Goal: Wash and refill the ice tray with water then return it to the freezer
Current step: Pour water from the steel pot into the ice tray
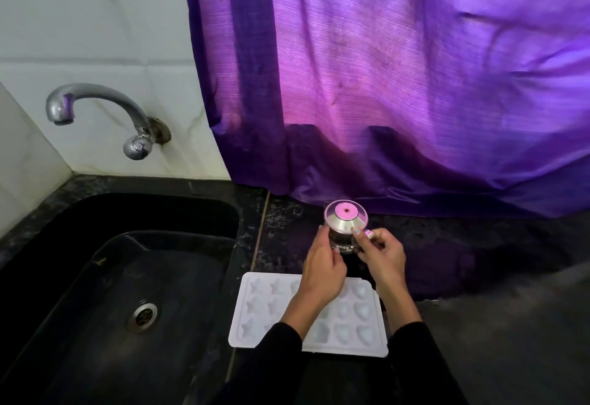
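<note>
A white ice tray (255, 305) with star and heart moulds lies flat on the dark counter, just right of the sink. Behind it stands a small glass pot (345, 224) with a metal lid and a pink centre. My left hand (324, 269) cups the pot's left side, fingers curled against the glass. My right hand (380, 254) grips the pot's handle on the right, thumb up on the lid's edge. Both forearms in black sleeves cross over the tray and hide its middle moulds.
A black sink (121, 293) with a metal drain (142, 314) fills the left. A chrome tap (95, 107) juts from the white tiled wall above it. A purple curtain (399, 85) hangs down to the counter (479, 261) behind the pot.
</note>
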`<state>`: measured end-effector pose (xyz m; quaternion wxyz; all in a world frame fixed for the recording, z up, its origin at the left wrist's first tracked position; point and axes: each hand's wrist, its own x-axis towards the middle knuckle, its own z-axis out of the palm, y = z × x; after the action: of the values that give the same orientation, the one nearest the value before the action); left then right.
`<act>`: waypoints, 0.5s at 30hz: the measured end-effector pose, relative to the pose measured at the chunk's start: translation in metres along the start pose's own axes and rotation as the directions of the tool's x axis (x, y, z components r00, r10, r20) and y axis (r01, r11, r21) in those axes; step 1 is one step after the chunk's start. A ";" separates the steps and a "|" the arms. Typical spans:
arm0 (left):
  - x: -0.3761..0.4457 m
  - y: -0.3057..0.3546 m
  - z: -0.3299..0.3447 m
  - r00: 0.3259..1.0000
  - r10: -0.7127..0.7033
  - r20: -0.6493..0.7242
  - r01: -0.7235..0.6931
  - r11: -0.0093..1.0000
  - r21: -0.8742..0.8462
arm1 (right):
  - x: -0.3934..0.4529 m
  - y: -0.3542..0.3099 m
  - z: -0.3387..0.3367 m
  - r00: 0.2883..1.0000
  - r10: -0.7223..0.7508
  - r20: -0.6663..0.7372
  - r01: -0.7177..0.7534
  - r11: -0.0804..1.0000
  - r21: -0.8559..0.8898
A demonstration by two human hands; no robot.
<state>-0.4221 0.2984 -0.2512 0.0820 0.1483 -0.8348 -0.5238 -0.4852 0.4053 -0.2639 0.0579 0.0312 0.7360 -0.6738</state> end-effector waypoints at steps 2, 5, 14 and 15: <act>-0.010 0.004 0.001 1.000 0.025 0.013 -0.025 1.000 0.006 | -0.012 -0.007 -0.008 1.000 -0.009 -0.025 0.010 1.000 0.011; -0.029 0.012 0.005 0.998 0.068 0.015 -0.068 0.998 -0.001 | -0.031 -0.022 -0.024 0.997 -0.042 -0.067 0.043 0.999 0.015; -0.099 0.019 0.038 0.984 0.143 0.106 -0.130 0.984 -0.118 | -0.084 -0.031 -0.084 0.976 -0.115 -0.185 0.083 0.982 -0.172; -0.107 0.020 0.042 0.982 0.150 0.118 -0.133 0.981 -0.141 | -0.087 -0.029 -0.090 0.974 -0.117 -0.195 0.077 0.976 -0.203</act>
<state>-0.3368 0.3778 -0.2497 0.0750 0.0488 -0.8102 -0.5793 -0.4065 0.4953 -0.2160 -0.0488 0.0588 0.8008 -0.5940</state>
